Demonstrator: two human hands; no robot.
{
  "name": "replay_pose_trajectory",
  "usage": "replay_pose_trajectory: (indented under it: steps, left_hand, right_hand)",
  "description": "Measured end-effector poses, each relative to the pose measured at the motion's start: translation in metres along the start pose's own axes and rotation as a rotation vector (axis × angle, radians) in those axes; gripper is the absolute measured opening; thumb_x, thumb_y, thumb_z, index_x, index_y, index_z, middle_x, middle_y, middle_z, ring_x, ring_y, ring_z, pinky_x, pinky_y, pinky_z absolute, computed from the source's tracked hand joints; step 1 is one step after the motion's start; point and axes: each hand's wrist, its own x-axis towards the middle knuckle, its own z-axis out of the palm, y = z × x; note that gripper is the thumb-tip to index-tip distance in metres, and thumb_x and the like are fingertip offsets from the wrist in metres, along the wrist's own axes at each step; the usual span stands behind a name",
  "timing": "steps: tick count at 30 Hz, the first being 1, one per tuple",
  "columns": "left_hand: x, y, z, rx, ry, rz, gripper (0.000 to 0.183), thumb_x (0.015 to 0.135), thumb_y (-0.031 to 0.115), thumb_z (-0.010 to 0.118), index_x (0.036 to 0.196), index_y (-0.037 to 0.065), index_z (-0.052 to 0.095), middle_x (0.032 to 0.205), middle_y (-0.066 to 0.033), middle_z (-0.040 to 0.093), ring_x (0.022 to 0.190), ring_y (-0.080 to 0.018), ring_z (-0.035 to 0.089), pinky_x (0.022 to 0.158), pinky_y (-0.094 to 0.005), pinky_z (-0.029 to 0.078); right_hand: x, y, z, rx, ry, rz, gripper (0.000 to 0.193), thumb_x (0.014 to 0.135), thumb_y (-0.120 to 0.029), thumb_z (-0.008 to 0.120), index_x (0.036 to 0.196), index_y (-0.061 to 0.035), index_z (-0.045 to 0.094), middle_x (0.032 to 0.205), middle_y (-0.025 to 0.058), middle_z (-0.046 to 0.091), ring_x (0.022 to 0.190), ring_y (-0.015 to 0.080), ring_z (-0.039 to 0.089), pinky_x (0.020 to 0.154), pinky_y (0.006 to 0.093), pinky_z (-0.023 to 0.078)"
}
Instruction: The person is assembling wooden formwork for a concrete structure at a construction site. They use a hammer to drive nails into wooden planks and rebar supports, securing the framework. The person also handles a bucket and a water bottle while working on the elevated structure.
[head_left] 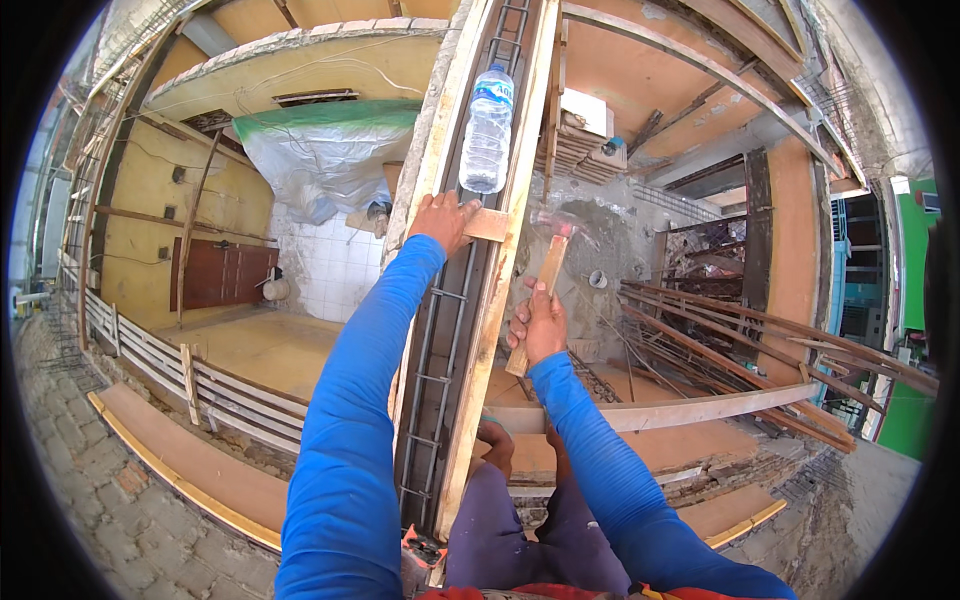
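Observation:
My right hand (540,322) is wrapped round the wooden handle of a hammer (551,265), whose head is blurred by motion right of the formwork. With its fingers closed on the left end, my left hand (443,220) holds a short wooden block (487,224) that lies across the top of the long timber formwork (527,130). Steel rebar (436,378) runs inside the channel between the boards. Just beyond the block, a clear plastic water bottle (488,135) with a blue label and blue cap lies along the channel.
Below on the left is a room with a white-and-green sheet (320,150) and a brown door (228,272). Stacked timber planks (720,345) lie at right. A wooden beam (690,410) crosses near my legs. An orange-and-black object (423,548) sits by the formwork's near end.

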Motion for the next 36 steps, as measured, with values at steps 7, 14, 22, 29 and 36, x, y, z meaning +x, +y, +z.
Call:
replay_pose_trajectory:
  steps: [7, 14, 22, 29, 36]
  left_hand:
    - [0.004, -0.004, 0.006, -0.033, -0.001, -0.003, 0.067, 0.082, 0.035, 0.077, 0.142, 0.024, 0.049, 0.116, -0.0129, 0.057, 0.119, -0.029, 0.056, 0.1, -0.0438, 0.041]
    - [0.001, -0.007, 0.015, -0.028, 0.032, 0.023, 0.066, 0.08, 0.037, 0.078, 0.14, 0.024, 0.052, 0.117, -0.01, 0.058, 0.117, -0.0259, 0.057, 0.1, -0.0428, 0.041]
    - [0.003, -0.004, 0.017, -0.034, 0.044, -0.013, 0.066, 0.079, 0.038, 0.079, 0.139, 0.025, 0.054, 0.12, -0.0089, 0.059, 0.118, -0.0246, 0.057, 0.099, -0.0444, 0.041]
    - [0.001, -0.006, 0.02, -0.061, 0.037, -0.024, 0.07, 0.079, 0.04, 0.079, 0.141, 0.026, 0.052, 0.124, -0.0104, 0.057, 0.12, -0.0263, 0.056, 0.103, -0.0451, 0.04]
    - [-0.034, 0.006, 0.009, -0.245, 0.238, -0.154, 0.087, 0.081, 0.04, 0.077, 0.154, 0.026, 0.031, 0.111, -0.0138, 0.058, 0.109, -0.031, 0.059, 0.094, -0.0455, 0.042]
  right_hand:
    - [0.009, 0.001, -0.003, -0.008, -0.187, 0.183, 0.04, 0.105, -0.04, 0.046, 0.125, -0.0059, 0.05, 0.065, -0.0011, 0.041, 0.046, 0.0107, 0.04, 0.039, 0.0292, 0.037]
    - [0.002, 0.009, 0.005, -0.086, 0.04, 0.003, 0.039, 0.105, -0.041, 0.044, 0.124, -0.0063, 0.048, 0.066, -0.0011, 0.04, 0.045, 0.0084, 0.039, 0.037, 0.0297, 0.037]
    - [0.036, 0.041, -0.031, -0.844, -0.035, -0.345, 0.038, 0.102, -0.031, 0.05, 0.12, 0.0024, 0.052, 0.094, 0.028, 0.066, 0.084, 0.0464, 0.064, 0.077, 0.0496, 0.05]
    - [0.037, 0.018, -0.023, -1.015, -0.046, -0.323, 0.034, 0.101, -0.028, 0.05, 0.119, 0.0005, 0.053, 0.098, 0.0311, 0.066, 0.094, 0.0534, 0.061, 0.081, 0.0522, 0.048]
    - [0.041, 0.007, -0.032, -1.116, -0.084, -0.379, 0.037, 0.101, -0.03, 0.052, 0.124, -0.001, 0.053, 0.096, 0.0298, 0.067, 0.09, 0.0483, 0.064, 0.079, 0.0505, 0.049]
